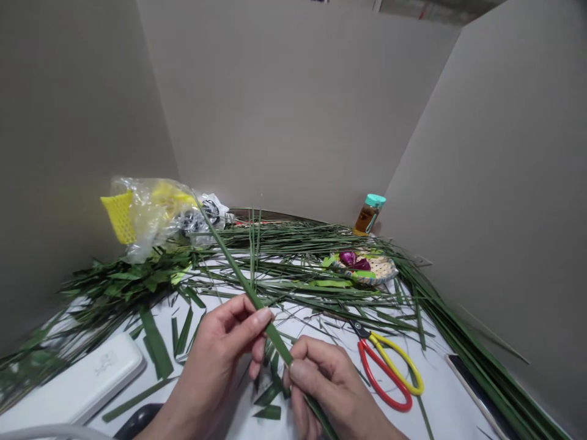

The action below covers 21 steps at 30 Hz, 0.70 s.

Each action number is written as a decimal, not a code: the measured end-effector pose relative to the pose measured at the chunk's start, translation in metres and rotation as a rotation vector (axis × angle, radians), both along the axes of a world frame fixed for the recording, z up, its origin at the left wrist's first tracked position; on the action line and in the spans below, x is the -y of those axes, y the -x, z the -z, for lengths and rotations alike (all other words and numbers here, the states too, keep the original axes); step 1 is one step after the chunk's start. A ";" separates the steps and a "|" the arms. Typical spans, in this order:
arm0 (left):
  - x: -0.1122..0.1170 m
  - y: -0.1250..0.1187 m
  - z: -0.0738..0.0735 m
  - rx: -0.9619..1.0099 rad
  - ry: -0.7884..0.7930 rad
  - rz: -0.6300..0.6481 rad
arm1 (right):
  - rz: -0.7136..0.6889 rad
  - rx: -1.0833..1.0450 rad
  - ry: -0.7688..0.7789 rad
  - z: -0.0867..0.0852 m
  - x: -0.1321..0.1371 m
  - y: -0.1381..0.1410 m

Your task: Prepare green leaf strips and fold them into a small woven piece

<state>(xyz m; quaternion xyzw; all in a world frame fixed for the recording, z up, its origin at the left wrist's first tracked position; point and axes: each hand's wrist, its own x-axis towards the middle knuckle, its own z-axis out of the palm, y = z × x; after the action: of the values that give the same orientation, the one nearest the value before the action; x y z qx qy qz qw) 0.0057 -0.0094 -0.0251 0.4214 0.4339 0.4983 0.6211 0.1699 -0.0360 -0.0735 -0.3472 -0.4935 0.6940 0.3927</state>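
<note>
A long green leaf blade runs slantwise through both hands, its thin tip pointing up and left. My left hand pinches it between thumb and fingers near the middle. Lower down, my right hand grips the same blade, its thumb lying across it. The blade's wider end passes under the right hand toward the bottom edge. Beneath the hands lie short cut leaf pieces on the white table. To the right of my right hand rest scissors with one red and one yellow handle.
Long green leaves cover the table's back; more line the right side. A woven basket holds something purple. Behind it stands a teal-capped bottle. At left are a clear plastic bag, leafy sprigs and a white case.
</note>
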 end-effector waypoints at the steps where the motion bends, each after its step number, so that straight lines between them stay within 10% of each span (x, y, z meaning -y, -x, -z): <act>1: -0.002 0.001 0.000 0.006 0.008 -0.018 | -0.013 -0.033 0.030 0.002 0.000 -0.001; 12: -0.006 0.003 0.009 -0.069 -0.015 -0.133 | 0.124 0.105 -0.010 -0.014 0.000 0.003; 21: -0.003 -0.007 0.016 0.004 0.027 0.009 | 0.185 0.316 -0.228 -0.007 -0.002 0.000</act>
<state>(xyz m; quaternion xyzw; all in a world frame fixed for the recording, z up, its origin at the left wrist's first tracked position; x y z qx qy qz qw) 0.0130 -0.0067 -0.0413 0.4141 0.4372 0.4906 0.6298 0.1702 -0.0341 -0.0665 -0.4489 -0.5901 0.5317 0.4093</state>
